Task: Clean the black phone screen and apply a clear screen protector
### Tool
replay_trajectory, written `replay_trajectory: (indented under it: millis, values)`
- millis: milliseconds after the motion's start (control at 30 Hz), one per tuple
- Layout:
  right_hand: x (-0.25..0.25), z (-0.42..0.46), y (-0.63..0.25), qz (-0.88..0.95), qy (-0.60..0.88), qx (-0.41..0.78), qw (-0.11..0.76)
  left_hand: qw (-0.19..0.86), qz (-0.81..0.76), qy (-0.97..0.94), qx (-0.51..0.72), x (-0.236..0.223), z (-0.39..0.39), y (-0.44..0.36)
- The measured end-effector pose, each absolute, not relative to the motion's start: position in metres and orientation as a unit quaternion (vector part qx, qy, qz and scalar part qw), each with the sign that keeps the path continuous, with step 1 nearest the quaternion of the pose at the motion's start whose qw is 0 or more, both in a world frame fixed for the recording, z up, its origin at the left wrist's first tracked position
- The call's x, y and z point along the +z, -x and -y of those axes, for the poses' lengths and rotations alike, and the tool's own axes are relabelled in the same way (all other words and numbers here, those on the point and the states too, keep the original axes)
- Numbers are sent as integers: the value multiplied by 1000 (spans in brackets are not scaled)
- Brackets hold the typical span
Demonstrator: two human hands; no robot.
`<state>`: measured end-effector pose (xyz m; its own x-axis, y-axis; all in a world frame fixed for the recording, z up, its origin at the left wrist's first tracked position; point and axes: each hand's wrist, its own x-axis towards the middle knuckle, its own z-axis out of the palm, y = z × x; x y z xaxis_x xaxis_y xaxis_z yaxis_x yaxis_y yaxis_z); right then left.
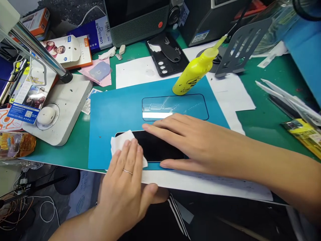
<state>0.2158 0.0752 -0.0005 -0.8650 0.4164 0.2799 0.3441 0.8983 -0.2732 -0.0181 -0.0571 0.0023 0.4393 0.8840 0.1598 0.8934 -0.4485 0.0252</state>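
Note:
A black phone (155, 149) lies screen up on a blue mat (112, 113) near the desk's front edge. My left hand (126, 180), with a ring on one finger, lies flat with fingers stretched out and presses a white wipe (120, 140) onto the phone's left end. My right hand (185, 139) spans the phone's right half, fingers over its far edge and thumb at its near edge. A clear screen protector film (175, 107) lies on the mat just behind the phone.
A yellow squeeze bottle (194, 72) lies tilted at the mat's back edge. A black phone back cover (167, 53) rests behind it. A white lamp base (60, 107) stands at the left among product boxes. Tweezers and packets lie at the right.

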Motion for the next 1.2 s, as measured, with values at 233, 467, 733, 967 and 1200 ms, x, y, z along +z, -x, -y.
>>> replay_trajectory:
  millis: [233,467,733,967,1200]
  values:
    - [1,-75,-215,959,201,101,171,24,519,852,-71,9,72,34]
    - [0,-74,-214,958,209,98,170,11,512,854,-95,7,69,21]
    - [3,-74,-213,959,208,95,170,-13,502,862,-74,13,68,34]
    - [0,-74,-214,957,209,95,174,-31,499,862,-87,9,67,14]
    - [1,-76,-214,959,202,101,173,-18,512,857,-61,15,69,29]
